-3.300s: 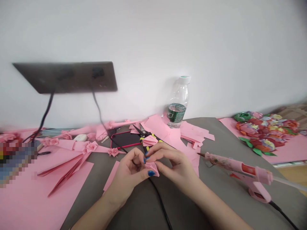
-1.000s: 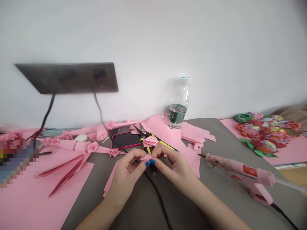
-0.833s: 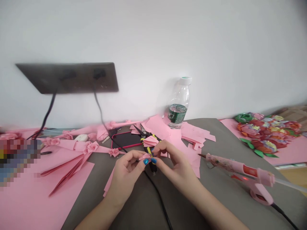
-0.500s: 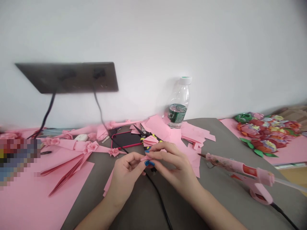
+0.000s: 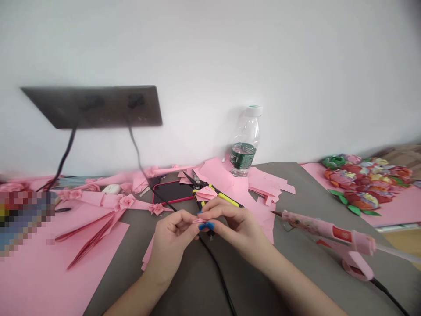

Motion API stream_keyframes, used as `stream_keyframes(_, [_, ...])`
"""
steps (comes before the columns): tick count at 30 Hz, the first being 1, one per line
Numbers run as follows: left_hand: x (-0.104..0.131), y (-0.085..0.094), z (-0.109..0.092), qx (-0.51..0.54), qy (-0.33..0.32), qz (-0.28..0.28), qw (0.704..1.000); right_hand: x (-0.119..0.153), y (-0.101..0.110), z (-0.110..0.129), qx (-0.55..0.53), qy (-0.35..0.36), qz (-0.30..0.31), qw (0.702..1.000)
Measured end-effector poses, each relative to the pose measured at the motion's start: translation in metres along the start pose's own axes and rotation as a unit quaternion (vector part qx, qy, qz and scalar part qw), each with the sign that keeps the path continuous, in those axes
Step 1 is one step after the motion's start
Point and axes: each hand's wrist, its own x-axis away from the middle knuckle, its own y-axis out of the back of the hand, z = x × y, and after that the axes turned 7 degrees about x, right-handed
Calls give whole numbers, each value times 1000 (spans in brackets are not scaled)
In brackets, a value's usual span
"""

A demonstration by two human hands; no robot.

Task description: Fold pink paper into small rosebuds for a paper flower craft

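The left hand (image 5: 169, 239) and right hand (image 5: 245, 232) are meeting at the fingertips, both pinching a small pink paper (image 5: 198, 220) narrowly between thumbs and forefingers. The table (image 5: 184, 287) is showing grey from just below the fingers to the bottom edge, and again to their right as far as the glue gun (image 5: 348, 239). Well beyond the fingers, the wall (image 5: 204, 66) is closing off the back.

The fingertips are covering most of the paper, so its folds are staying hard to read. The left hand's other fingers are curling out of sight. A blocky blur is masking things at the far left, and the glue gun's clear stick is running off the right edge.

Just past the fingers, the pliers (image 5: 230, 200) are lying partly behind the right hand, with a folded slip (image 5: 206, 193) resting on them. A phone (image 5: 173, 192) is lying just beyond the left fingers. A black cord (image 5: 217, 267) is coming out below the fingers, standing in the way of downward movement. Farther off, a bottle (image 5: 244, 151) is standing amid scraps (image 5: 266, 182). Paper roses (image 5: 125, 202) and a large sheet (image 5: 49, 285) are lying left of the fingers; bright flowers (image 5: 365, 180) are sitting far right.
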Motion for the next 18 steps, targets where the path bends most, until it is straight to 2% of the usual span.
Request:
stream_keyframes(11, [1,1,2,-17,-3,-2,1000,-1,4,7,-8,-27,47,999])
stream_keyframes(15, [1,2,1,-14,-2,21,1000,-1,5,6,-13,-31,46,998])
stream_keyframes(18, [-1,0,1,-8,-3,42,999,-1,5,1,-8,-30,18,999])
